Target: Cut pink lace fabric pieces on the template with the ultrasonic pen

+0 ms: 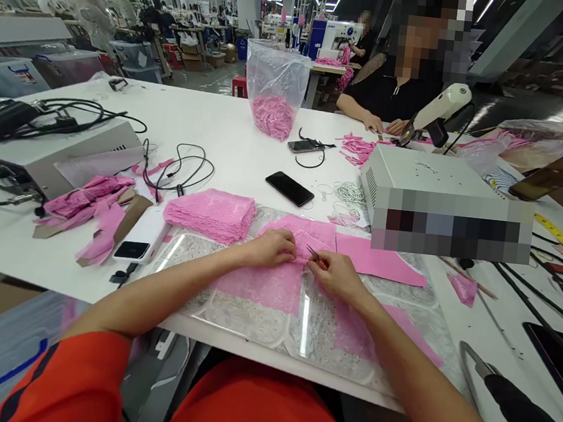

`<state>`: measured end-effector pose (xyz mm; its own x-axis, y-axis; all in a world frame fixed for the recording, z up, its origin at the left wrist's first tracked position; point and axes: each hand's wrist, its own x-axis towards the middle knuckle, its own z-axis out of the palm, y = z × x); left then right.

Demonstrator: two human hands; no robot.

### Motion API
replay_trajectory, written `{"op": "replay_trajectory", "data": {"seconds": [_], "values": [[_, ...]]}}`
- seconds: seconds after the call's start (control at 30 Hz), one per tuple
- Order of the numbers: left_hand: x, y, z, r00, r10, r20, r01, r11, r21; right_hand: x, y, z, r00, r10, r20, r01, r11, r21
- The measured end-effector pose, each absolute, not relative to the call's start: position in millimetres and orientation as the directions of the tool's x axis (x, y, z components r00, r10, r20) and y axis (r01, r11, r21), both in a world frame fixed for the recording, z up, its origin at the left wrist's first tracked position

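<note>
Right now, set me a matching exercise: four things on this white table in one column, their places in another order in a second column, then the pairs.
Things:
1. black phone
2. stack of pink lace
3. clear plastic bag
4. small snips

Places:
A. in the right hand
B. standing far back on the table, pink pieces inside
C. lying flat, beyond the hands, mid-table
D. just beyond the left hand, to its left

Pairs: 1-C, 2-D, 3-B, 4-A

Bare white table (pixel 209 129) lies open beyond the stack of pink lace (pixel 209 213), up to the plastic bag (pixel 276 86). The phone (pixel 290 188), cables (pixel 178 170) and grey machine box (pixel 429 186) obstruct the sides.
</note>
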<state>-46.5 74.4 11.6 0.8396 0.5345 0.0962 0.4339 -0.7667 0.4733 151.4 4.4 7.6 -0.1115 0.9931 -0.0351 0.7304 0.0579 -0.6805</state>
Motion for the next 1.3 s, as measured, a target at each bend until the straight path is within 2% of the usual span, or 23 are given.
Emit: {"op": "replay_trajectory", "data": {"seconds": [0.23,0.4,0.57,0.67,0.8,0.9,1.3], "values": [[-41,75,20,0.804,0.594,0.035,0.504,-0.711,0.491,159,16,7,-0.090,0.984,-0.157,0.566,-0.079,-0.821],[-31,65,22,0.745,0.664,0.066,0.569,-0.683,0.459,159,19,9,-0.079,0.979,-0.188,0.499,-0.124,-0.858],[-28,73,24,0.741,0.669,0.055,0.542,-0.645,0.539,162,24,9,-0.050,0.981,-0.186,0.478,-0.139,-0.867],[-30,80,25,0.735,0.678,0.013,0.531,-0.587,0.611,162,26,11,-0.011,0.989,-0.148,0.501,-0.123,-0.857],[-31,85,24,0.715,0.698,-0.049,0.527,-0.492,0.693,155,21,17,0.089,0.996,0.001,0.540,-0.048,-0.841],[-30,86,23,0.706,0.703,-0.089,0.520,-0.429,0.738,146,14,19,0.077,0.994,0.075,0.558,0.020,-0.830],[-32,88,24,0.721,0.679,-0.138,0.479,-0.344,0.808,135,23,10,0.091,0.989,0.119,0.577,0.045,-0.816]]}}
